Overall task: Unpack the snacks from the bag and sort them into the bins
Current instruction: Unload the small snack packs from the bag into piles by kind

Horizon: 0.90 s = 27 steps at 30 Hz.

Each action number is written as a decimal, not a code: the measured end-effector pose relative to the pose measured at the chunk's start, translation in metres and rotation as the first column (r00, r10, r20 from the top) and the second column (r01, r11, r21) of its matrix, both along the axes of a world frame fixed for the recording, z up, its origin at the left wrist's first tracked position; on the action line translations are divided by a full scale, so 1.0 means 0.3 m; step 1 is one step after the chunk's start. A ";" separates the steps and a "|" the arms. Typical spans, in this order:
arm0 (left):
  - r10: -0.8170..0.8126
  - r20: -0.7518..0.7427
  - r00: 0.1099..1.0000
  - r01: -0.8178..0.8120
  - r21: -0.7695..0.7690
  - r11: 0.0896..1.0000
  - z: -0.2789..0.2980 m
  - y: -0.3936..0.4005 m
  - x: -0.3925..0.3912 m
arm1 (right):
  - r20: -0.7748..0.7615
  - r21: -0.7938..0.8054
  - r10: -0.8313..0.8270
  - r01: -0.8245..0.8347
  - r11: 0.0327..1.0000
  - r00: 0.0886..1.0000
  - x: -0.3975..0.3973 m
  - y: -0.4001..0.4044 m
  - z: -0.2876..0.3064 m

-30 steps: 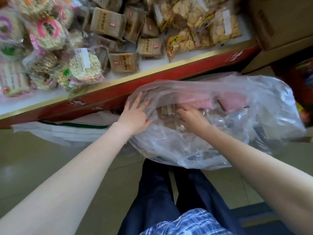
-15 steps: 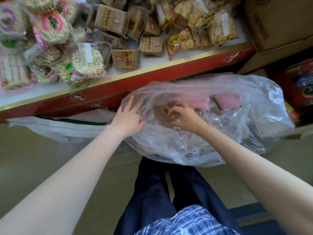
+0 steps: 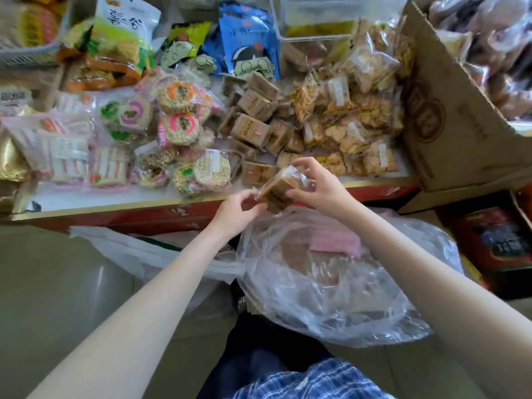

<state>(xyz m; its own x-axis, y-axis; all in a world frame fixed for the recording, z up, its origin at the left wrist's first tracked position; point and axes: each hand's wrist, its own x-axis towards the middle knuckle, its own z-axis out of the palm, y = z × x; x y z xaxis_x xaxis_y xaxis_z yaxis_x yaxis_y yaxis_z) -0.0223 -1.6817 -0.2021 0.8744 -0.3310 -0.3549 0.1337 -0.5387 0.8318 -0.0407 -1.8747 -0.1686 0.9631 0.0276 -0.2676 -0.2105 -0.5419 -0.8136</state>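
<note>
Head view: the left hand (image 3: 233, 208) pinches the near-left end of a brown wrapped snack pack (image 3: 283, 189) while the right hand (image 3: 318, 184) grips its far-right side, long axis slanting up-right. It hangs just above the clear plastic bag (image 3: 331, 298) (more brown and pink packs inside), with the matching brown packs (image 3: 256, 131) lying just beyond on the counter (image 3: 115, 197)

Two hands, left hand (image 3: 234, 210) and right hand (image 3: 318, 187), shared one brown wrapped snack pack (image 3: 277, 191), one clear plastic bag (image 3: 331, 283) lay below, one cardboard box (image 3: 449, 110) stood at the counter's right edge, two blue pouches (image 3: 247, 44) lay near its far edge, one clear bin (image 3: 316, 21) stood beside them.
</note>
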 end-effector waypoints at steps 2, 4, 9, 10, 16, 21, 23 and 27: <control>0.005 0.004 1.000 -0.006 0.065 0.998 0.014 0.058 0.040 | 0.013 -0.062 -0.025 0.025 0.998 1.000 0.071 0.059 0.023; 0.013 0.033 0.999 -0.017 0.138 0.990 0.015 0.114 0.078 | 0.031 -0.049 -0.114 0.116 0.992 0.993 0.162 0.105 0.042; 0.007 0.164 0.986 -0.067 0.358 0.931 0.011 0.214 0.171 | -0.047 0.192 -0.527 0.525 0.829 0.849 0.427 0.138 0.084; -0.002 0.188 0.982 -0.072 0.387 0.919 0.016 0.223 0.189 | -0.122 0.295 -0.591 0.597 0.746 0.798 0.477 0.143 0.091; -0.100 0.253 0.962 -0.045 0.513 0.857 0.046 0.233 0.318 | -0.312 0.485 -0.633 0.692 0.535 0.708 0.658 0.163 0.063; -0.364 0.163 0.917 0.121 0.756 0.643 0.019 0.237 0.373 | 0.142 -0.425 -0.195 0.238 0.873 0.970 0.603 0.171 0.018; -0.388 0.102 0.916 0.170 0.777 0.606 -0.002 0.247 0.384 | 0.060 -0.532 0.008 0.025 0.846 0.998 0.609 0.167 -0.007; -0.390 0.032 0.920 0.217 0.787 0.577 -0.026 0.250 0.401 | -0.047 -0.575 0.081 -0.094 0.813 0.996 0.659 0.173 -0.021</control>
